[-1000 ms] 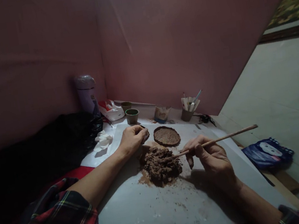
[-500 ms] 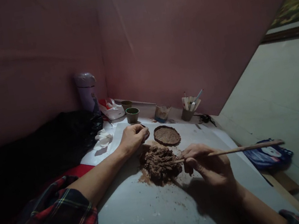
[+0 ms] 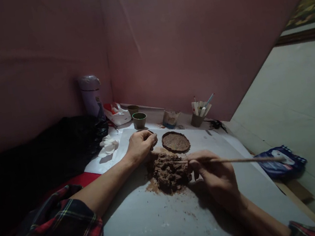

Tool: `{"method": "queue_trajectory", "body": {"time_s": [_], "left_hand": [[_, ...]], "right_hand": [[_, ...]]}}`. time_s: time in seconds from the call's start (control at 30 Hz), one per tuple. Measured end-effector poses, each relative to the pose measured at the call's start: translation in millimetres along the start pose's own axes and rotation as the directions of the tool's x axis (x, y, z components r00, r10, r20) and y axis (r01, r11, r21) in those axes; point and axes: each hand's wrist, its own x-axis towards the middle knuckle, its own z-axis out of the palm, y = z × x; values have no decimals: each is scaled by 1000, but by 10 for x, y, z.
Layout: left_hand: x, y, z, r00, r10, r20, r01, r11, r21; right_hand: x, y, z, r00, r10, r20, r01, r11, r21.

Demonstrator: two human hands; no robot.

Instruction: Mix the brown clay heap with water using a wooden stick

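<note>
My right hand (image 3: pixel 215 176) is closed around a long thin wooden stick (image 3: pixel 249 159), whose tip touches the top right of a crumbly brown clay-like heap (image 3: pixel 169 174). The stick's other end juts out to the right past the board. At the heap's upper left, my left hand (image 3: pixel 142 144) is closed with fingertips pinched together. A dark bit shows at those fingers, too small to name. Just beyond the heap lies a flat round brown disc (image 3: pixel 175 142) with a raised, uneven rim. Everything rests on a pale board (image 3: pixel 151 227) strewn with brown crumbs.
Two small cups (image 3: pixel 140 121) stand at the back, near a blue-bottomed clear container (image 3: pixel 170 119) and a pot of sticks and tools (image 3: pixel 198 119). To the left are crumpled tissue (image 3: pixel 108 145), a purple flask (image 3: pixel 91 96) and a black plastic bag (image 3: pixel 46 156). A blue packet (image 3: pixel 286 163) lies right.
My right hand has shifted slightly left and up, and the stick's tip has moved up across the heap while its far end dipped. My left hand has hardly moved.
</note>
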Motion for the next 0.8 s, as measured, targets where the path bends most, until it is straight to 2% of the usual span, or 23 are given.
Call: {"method": "queue_trajectory", "body": {"time_s": [0.1, 0.17, 0.4, 0.47, 0.6, 0.8], "left_hand": [[-3, -9, 0, 1000, 6, 4, -6, 1000, -7], [-3, -18, 0, 1000, 5, 4, -5, 1000, -11], [12, -50, 14, 1000, 0, -9, 0, 1000, 7], [14, -45, 15, 1000, -2, -7, 2, 1000, 11], [5, -12, 9, 1000, -10, 1, 10, 1000, 11], [2, 2, 15, 1000, -21, 11, 21, 1000, 10]], "right_hand": [[29, 33, -4, 963, 232, -136, -219, 970, 108], [49, 38, -24, 945, 286, -161, -256, 949, 185], [86, 27, -134, 931, 229, -285, -109, 918, 382], [85, 24, -140, 941, 234, -243, -135, 922, 363], [63, 12, -126, 962, 261, -80, -228, 931, 286], [42, -47, -80, 962, 271, -14, -251, 907, 337]]}}
